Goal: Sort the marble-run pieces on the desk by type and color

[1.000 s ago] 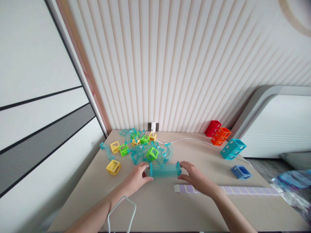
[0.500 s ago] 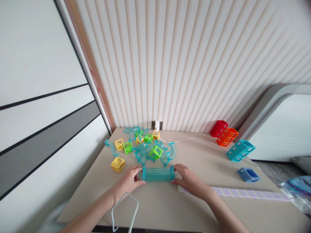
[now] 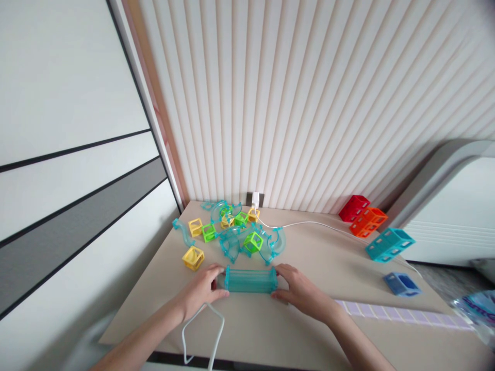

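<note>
From here, left hand and right hand clamp their grip on a teal tube's ends; the plastic bag's purple print is too blurred to read.

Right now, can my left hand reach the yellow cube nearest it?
Probably yes: no other toy lies between the left hand and that yellow cube. The hand grips one end of the teal piece, so it may need to let go first.
</note>
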`<state>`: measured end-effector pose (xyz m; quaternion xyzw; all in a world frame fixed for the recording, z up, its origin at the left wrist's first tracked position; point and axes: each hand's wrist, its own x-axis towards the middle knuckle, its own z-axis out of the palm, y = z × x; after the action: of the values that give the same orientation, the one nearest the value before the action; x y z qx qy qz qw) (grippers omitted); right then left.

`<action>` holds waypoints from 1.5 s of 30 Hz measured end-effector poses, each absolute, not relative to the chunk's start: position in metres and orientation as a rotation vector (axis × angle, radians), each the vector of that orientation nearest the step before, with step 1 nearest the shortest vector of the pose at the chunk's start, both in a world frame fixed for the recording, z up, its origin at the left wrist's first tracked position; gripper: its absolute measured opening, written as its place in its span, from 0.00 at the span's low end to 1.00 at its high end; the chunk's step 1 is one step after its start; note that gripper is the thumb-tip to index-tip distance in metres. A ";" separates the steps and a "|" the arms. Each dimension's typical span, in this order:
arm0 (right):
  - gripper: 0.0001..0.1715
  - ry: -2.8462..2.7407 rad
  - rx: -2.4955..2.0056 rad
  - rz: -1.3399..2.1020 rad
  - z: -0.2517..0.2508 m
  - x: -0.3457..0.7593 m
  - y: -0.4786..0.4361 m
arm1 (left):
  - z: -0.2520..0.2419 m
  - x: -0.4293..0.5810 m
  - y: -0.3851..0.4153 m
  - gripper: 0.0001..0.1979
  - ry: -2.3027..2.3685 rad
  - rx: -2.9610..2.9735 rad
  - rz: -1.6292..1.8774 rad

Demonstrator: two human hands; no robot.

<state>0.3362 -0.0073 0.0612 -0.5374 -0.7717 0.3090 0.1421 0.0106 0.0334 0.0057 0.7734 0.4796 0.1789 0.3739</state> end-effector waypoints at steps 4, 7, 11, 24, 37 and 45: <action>0.26 -2.199 -1.552 0.965 0.065 0.343 -0.009 | 0.007 0.011 0.031 0.19 1.240 1.974 0.458; 0.34 -2.172 -1.563 0.966 0.068 0.355 -0.006 | 0.012 0.012 0.029 0.20 1.250 1.960 0.464; 0.24 -2.121 -1.607 0.768 0.068 0.367 0.004 | 0.015 0.013 0.026 0.24 1.273 1.933 0.464; 0.16 -2.219 -1.403 0.535 0.085 0.339 0.048 | 0.000 -0.011 0.020 0.20 1.165 1.888 0.649; 0.16 -2.408 -1.259 0.399 0.099 0.296 0.106 | 0.062 -0.071 0.064 0.12 1.552 2.197 1.237; 0.20 -2.574 -1.208 0.336 0.084 0.280 0.109 | 0.020 -0.100 0.092 0.18 1.827 2.189 1.076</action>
<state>0.2798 0.1086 0.0839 -0.4179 -0.8903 0.1164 0.1386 -0.1003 0.0921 0.0203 0.7175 0.5988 0.3528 0.0472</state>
